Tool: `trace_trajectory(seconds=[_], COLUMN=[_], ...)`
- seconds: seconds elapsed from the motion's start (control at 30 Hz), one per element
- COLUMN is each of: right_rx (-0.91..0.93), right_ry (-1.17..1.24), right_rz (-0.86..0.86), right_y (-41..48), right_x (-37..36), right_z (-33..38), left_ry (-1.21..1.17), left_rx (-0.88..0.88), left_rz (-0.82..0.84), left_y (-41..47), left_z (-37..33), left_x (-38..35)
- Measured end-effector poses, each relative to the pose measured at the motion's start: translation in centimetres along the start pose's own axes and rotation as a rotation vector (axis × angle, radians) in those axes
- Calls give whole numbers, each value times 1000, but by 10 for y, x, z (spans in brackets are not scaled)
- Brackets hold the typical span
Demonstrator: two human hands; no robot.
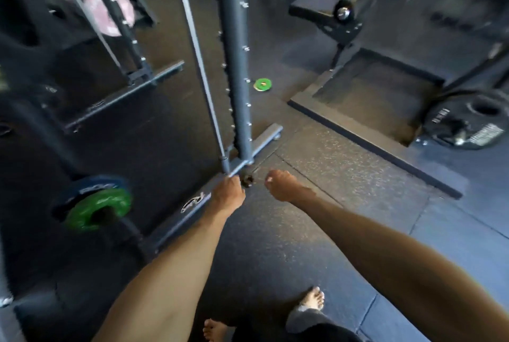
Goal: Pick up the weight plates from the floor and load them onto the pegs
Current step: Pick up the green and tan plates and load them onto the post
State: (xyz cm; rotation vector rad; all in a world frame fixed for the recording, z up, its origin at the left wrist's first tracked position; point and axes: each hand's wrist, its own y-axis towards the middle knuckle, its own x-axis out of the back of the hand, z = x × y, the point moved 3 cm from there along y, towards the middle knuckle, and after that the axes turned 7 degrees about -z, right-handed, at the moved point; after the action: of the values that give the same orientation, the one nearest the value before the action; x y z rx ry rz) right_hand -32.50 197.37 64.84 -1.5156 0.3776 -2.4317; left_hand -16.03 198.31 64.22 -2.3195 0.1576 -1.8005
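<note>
Both my arms reach down to the foot of a grey rack upright (234, 66). My left hand (227, 194) has its fingers curled at a small dark object (247, 179) lying by the rack's base; blur hides whether the hand grips it. My right hand (281, 184) hovers just to the right of that object, fingers curled in, with nothing visible in it. A small green weight plate (262, 84) lies flat on the floor behind the upright. At the left, a green plate (99, 208) and a blue plate (93, 186) sit together on a peg.
A large black plate (468, 121) sits at the right edge beside a raised black platform (371, 88). Pink plates (107, 11) hang on the rack at upper left. A slanted grey bar (198, 61) runs down to the rack base. My bare feet (312, 299) stand on rubber flooring.
</note>
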Motion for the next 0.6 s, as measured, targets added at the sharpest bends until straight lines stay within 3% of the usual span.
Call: trace_trajectory(seconds=[0.17,0.37,0.6], right_rx=[-87,-249,-353], right_ry=[-40,-30,-5], right_rz=[15,87,126], right_y=[-19,-33,-3], right_x=[35,59,80], right_z=[-128,-245,-337], left_ry=[47,76,69], left_rx=[-78,-239,-311], left_rz=[246,361,485], left_y=[8,19,65], left_z=[-124,-250,-341], left_x=[-57,-95,-135])
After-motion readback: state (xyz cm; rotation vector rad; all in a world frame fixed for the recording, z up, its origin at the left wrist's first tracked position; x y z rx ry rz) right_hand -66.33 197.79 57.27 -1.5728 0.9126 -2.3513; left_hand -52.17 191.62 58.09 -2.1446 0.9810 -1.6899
